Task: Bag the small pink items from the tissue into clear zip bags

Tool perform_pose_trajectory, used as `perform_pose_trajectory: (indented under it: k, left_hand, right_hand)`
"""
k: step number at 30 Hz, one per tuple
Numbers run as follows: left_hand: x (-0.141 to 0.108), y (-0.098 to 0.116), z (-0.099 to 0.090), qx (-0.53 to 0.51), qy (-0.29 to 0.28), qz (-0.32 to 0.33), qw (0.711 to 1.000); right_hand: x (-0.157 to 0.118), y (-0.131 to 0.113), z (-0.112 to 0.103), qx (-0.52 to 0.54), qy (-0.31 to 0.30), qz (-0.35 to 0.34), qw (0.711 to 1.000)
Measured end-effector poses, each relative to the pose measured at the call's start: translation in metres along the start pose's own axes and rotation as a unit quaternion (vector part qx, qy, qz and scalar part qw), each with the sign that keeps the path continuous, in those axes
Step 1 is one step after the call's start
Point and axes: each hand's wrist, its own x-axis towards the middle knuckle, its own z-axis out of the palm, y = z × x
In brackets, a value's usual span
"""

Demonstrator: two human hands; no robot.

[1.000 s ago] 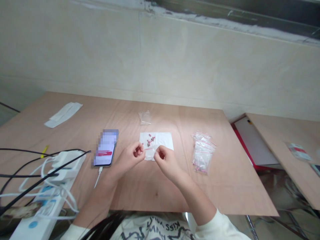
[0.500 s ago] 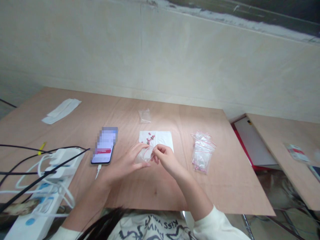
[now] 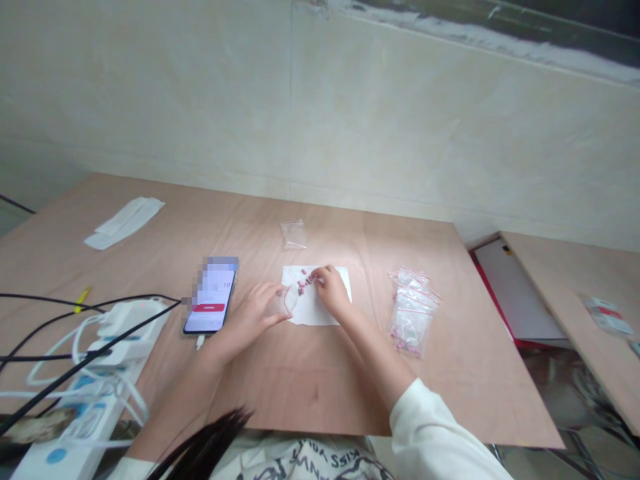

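Note:
A small clear zip bag [image 3: 286, 301] with a red line at its mouth is gripped between the thumb and fingers of my left hand [image 3: 255, 308]. Its opening faces right. On a white sheet of paper [image 3: 320, 312] lie several small pinkish-red beads or pieces [image 3: 301, 288]. My right hand [image 3: 330, 285] reaches over the sheet, fingertips pinched together at the pieces; whether one is between them is too small to see. Further right lies a pile of clear zip bags [image 3: 413, 313] with red lines, small pink pieces showing at the bottom.
Another clear bag [image 3: 294, 235] lies behind the paper. A phone [image 3: 213, 297] on a white cable lies left, beside a power strip [image 3: 75, 413] with black and white cords. A folded white paper strip [image 3: 125, 223] is at the back left. A second table [image 3: 575, 280] stands right.
My right hand has moved from the bag's mouth up and right to the pieces on the paper. My left hand keeps the bag and has shifted slightly left.

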Motion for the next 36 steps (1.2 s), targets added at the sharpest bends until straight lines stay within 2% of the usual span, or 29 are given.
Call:
perform_pose_trajectory:
  k: [4, 7, 10, 12, 16, 20, 29, 33, 36]
  left_hand:
    - [0.004, -0.006, 0.004, 0.014, 0.003, -0.008, 1.000]
    - [0.009, -0.011, 0.009, 0.040, 0.011, -0.008, 0.999]
    - [0.014, -0.015, 0.017, 0.052, 0.017, -0.002, 0.998]
    - [0.017, -0.018, 0.021, 0.056, 0.020, 0.001, 0.998]
    - [0.018, -0.023, 0.023, 0.072, 0.030, 0.005, 0.997]
    - [0.016, -0.028, 0.022, 0.081, 0.022, 0.005, 0.996]
    - [0.017, -0.025, 0.019, 0.078, 0.007, -0.003, 0.997]
    - [0.019, -0.024, 0.021, 0.089, 0.009, -0.010, 0.996]
    - [0.021, -0.022, 0.022, 0.085, 0.013, -0.007, 0.996]
  right_hand:
    - [0.001, 0.000, -0.005, -0.023, 0.013, 0.008, 1.000]
    - [-0.006, -0.010, -0.012, 0.009, 0.046, 0.009, 0.999]
    - [-0.017, -0.025, -0.014, 0.093, 0.016, -0.032, 0.995]
    - [-0.020, -0.029, -0.013, 0.120, 0.006, -0.031, 0.992]
    - [-0.008, -0.015, -0.005, 0.061, 0.048, 0.017, 0.997]
    - [0.007, -0.003, -0.001, 0.033, 0.003, 0.006, 0.999]
    - [0.010, -0.002, -0.003, -0.010, -0.034, -0.005, 0.999]
    - [0.005, -0.010, -0.007, 0.020, -0.012, 0.004, 1.000]
    - [-0.006, -0.023, -0.010, 0.087, -0.003, -0.045, 0.995]
